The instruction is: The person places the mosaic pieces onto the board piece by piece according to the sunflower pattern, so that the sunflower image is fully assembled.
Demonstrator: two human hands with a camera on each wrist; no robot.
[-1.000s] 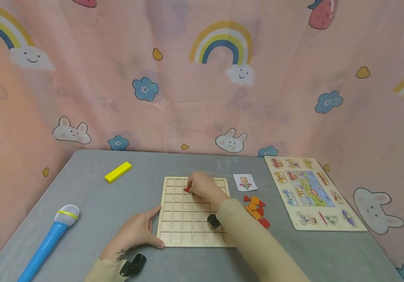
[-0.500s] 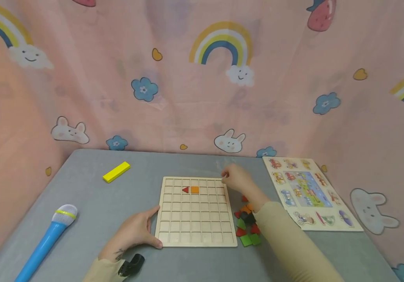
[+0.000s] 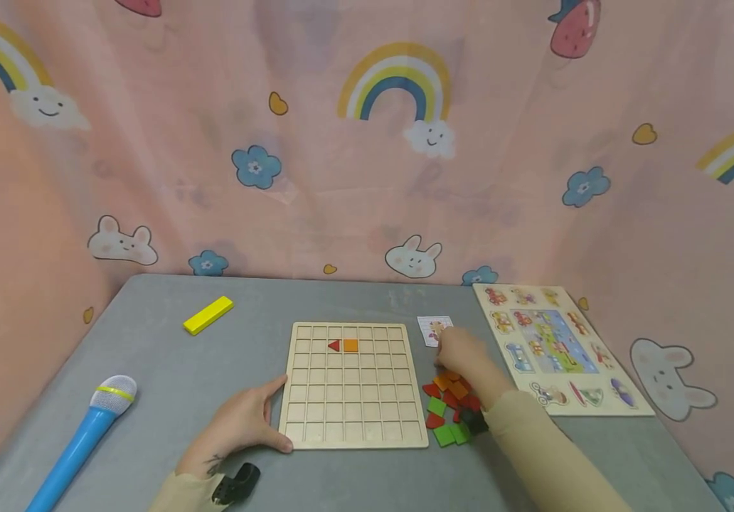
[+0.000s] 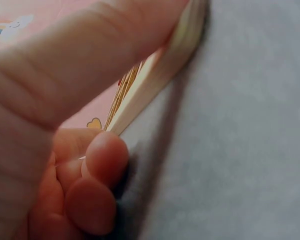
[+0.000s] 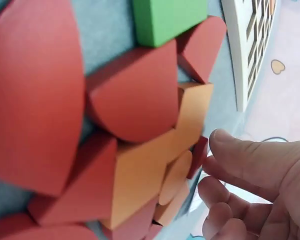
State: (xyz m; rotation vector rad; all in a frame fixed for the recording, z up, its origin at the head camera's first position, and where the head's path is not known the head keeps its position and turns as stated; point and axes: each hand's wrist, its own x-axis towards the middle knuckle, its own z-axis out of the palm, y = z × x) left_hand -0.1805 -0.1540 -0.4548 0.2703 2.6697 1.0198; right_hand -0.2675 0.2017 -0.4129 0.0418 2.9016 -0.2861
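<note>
A pale wooden grid board (image 3: 354, 395) lies on the grey table, carrying a red triangle (image 3: 334, 345) and an orange square (image 3: 350, 345) side by side in its upper cells. At its near left corner, my left hand (image 3: 239, 425) rests thumb and forefinger against the edge. To the right is a pile of red, orange and green wooden pieces (image 3: 449, 392). My right hand (image 3: 464, 355) is at the pile's far end, partly covering a small picture card (image 3: 432, 328). In the right wrist view, its fingertips are right at a small red piece (image 5: 199, 157) beside the orange ones.
A wooden picture puzzle board (image 3: 597, 407) lies at the right, close to my right forearm. At the left front is a blue toy microphone (image 3: 88, 430), and a yellow bar (image 3: 208, 316) lies farther back. A pink patterned cloth (image 3: 316, 227) hangs behind the table.
My right hand has let go of the pieces on the grid and moved right to the pile, uncovering the red triangle and orange square. My left hand stays at the board's edge.
</note>
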